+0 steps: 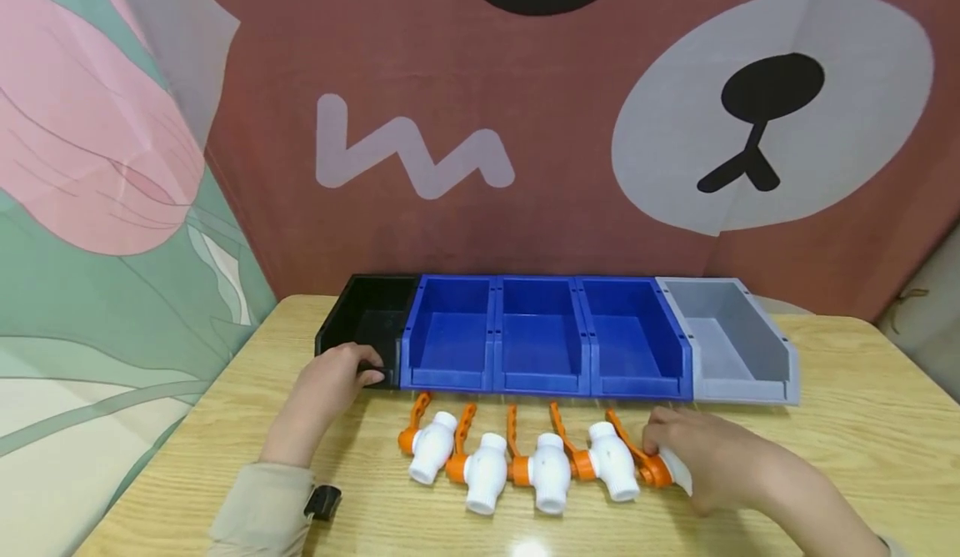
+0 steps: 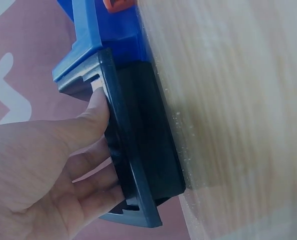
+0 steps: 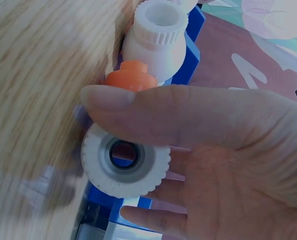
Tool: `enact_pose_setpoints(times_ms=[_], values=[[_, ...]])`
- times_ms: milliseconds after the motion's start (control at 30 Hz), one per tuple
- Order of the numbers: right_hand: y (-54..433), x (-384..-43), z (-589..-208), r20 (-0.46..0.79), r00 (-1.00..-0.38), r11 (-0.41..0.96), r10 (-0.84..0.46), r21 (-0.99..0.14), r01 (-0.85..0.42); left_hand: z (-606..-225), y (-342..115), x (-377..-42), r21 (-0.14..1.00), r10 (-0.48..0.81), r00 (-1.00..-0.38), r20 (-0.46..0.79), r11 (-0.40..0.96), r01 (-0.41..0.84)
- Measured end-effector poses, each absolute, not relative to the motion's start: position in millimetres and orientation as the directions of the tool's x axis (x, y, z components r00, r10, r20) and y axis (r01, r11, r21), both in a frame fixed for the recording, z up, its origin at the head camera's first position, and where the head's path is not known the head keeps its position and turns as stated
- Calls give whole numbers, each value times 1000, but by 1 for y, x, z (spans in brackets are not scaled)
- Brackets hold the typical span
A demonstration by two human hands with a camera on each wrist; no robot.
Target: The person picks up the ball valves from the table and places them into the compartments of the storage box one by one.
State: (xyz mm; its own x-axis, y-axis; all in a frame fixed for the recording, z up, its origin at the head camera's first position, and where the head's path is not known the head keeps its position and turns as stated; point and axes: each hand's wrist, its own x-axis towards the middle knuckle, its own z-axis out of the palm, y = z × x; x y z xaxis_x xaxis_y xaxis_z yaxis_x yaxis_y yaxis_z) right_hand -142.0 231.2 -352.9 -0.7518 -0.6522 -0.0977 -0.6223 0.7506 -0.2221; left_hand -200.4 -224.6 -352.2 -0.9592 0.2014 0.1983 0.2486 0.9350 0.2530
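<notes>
At the left end of the bin row, my left hand (image 1: 337, 382) holds the front lip of the black bin (image 1: 378, 298). In the left wrist view its thumb presses the rim and the other fingers reach over the edge. My right hand (image 1: 708, 457) grips the white body of the rightmost ball valve (image 3: 96, 165), thumb across it, mostly covering it in the head view. That valve's orange handle (image 1: 625, 436) points toward the bins. Several more white ball valves (image 1: 550, 474) with orange handles lie in a row to its left.
Three blue bins (image 1: 543, 380) stand side by side between the black bin and a grey bin (image 1: 750, 392) on the right. They rest on a wood-grain table (image 1: 405, 532). A printed cloth (image 1: 555, 207) hangs behind the table.
</notes>
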Motion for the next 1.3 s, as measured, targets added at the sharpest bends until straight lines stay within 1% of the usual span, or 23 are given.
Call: enact_pose_setpoints(times_ms=[133, 333, 400, 667, 867, 1033, 1200, 1300], values=[[231, -140, -350, -92, -749, 746, -656, -229, -625, -351, -224, -200, 250, 192, -960, 206, 938, 242], [237, -137, -343, -80, -724, 722, -685, -206, -661, -353, -223, -199, 253, 193, -964, 181, 939, 235], [239, -136, -341, -78, -724, 722, -686, -200, -663, -354, -223, -199, 254, 192, -965, 181, 938, 234], [253, -133, -337, -40, -724, 722, -689, -120, -681, -354, -223, -200, 256, 179, -967, 181, 941, 222], [262, -134, -331, -73, -762, 765, -644, -75, -640, -353, -221, -199, 250, 168, -970, 173, 946, 208], [269, -135, -327, -43, -774, 775, -631, -18, -631, -353, -220, -198, 256, 164, -971, 174, 945, 205], [275, -139, -320, -98, -823, 826, -560, 11, -563, -353, -221, -198, 258, 165, -970, 179, 943, 208], [279, -141, -314, -122, -830, 836, -545, 0, -549, -353, -221, -197, 258, 164, -970, 181, 944, 208]])
